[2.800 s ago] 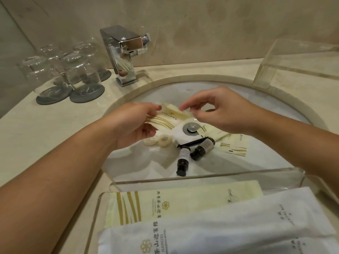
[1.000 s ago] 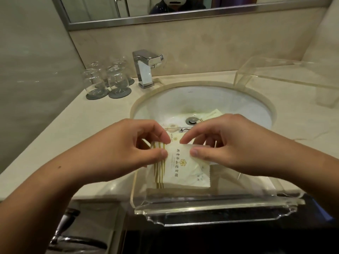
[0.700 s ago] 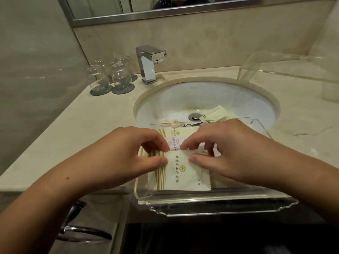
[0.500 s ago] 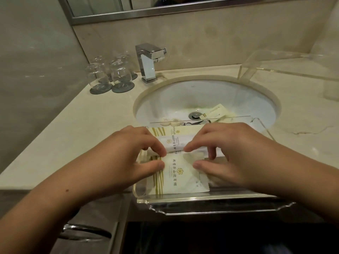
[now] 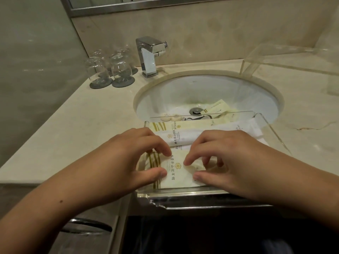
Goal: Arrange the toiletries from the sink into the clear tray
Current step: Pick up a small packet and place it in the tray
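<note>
The clear tray [image 5: 201,196] sits at the counter's front edge, just before the sink [image 5: 207,88]. In its near part lies a cream sachet [image 5: 178,173] with gold stripes. My left hand [image 5: 128,162] pinches the sachet's left side and my right hand [image 5: 225,160] pinches its right side, both low inside the tray. Behind it lie a white packet [image 5: 180,139] and a longer cream packet [image 5: 183,125]. In the sink remain round soaps [image 5: 169,117], small dark bottles [image 5: 197,118] and more cream sachets [image 5: 218,107] around the drain.
A chrome tap [image 5: 148,55] stands behind the sink. Upturned glasses [image 5: 110,70] on dark coasters stand at the back left. A clear acrylic stand [image 5: 286,61] occupies the back right of the counter. The counter's front edge drops off under the tray.
Both hands carried the cream sachet from above the sink into the tray and lowered it to the near part; the view pulled back from the basin.
</note>
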The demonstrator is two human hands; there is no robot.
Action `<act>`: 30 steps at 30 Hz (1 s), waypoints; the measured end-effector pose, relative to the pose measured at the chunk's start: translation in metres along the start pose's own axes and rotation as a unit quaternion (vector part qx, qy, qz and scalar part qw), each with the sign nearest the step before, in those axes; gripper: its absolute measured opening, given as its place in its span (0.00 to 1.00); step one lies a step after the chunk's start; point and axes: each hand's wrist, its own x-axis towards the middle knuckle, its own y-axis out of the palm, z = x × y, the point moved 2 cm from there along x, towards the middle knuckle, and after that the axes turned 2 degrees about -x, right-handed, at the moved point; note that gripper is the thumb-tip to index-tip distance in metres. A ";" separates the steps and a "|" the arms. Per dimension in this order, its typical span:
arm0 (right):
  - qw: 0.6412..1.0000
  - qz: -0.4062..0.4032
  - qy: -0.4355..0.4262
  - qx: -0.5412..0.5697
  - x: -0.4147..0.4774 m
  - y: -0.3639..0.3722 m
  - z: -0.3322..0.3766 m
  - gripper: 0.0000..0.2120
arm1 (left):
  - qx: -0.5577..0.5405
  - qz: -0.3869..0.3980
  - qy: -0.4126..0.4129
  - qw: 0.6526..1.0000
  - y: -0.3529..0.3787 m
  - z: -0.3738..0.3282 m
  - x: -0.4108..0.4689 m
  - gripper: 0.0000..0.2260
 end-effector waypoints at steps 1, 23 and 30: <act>1.000 0.000 0.000 0.001 0.000 0.000 0.000 0.10 | 0.000 0.000 0.001 1.000 0.000 0.000 0.000 0.18; 0.987 -0.150 -0.045 0.038 0.011 -0.046 -0.016 0.06 | -0.022 -0.065 0.033 0.997 -0.024 -0.001 0.040 0.12; 0.980 -0.196 0.009 0.022 0.040 -0.075 -0.049 0.08 | -0.038 -0.085 0.036 0.995 -0.027 0.016 0.096 0.10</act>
